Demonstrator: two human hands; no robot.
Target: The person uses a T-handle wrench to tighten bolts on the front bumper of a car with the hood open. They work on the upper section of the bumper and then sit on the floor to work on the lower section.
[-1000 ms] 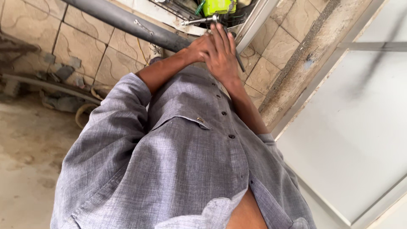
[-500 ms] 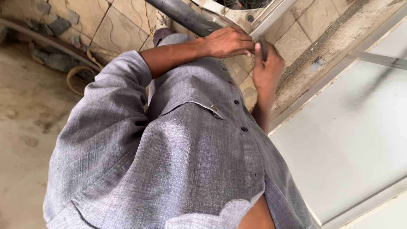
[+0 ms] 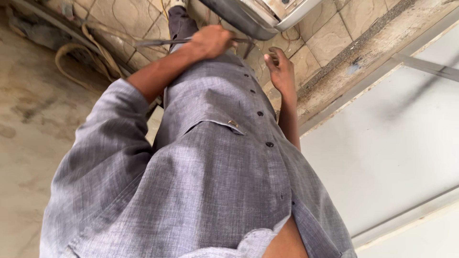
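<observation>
From my remote seat it's mostly grey: the shirt (image 3: 210, 191) is a heathered grey weave with small dark buttons (image 3: 269, 144) down the front. Wall tiles (image 3: 330, 36) are beige with a faint wavy line pattern (grout darker). The metal casing (image 3: 248, 16) at the top is silvery grey with rusty brown patches. Floor (image 3: 28, 143) is dull tan concrete, blotchy. Hose (image 3: 76, 62) looks dirty cream. The panel (image 3: 397, 138) is plain pale grey-white.
</observation>
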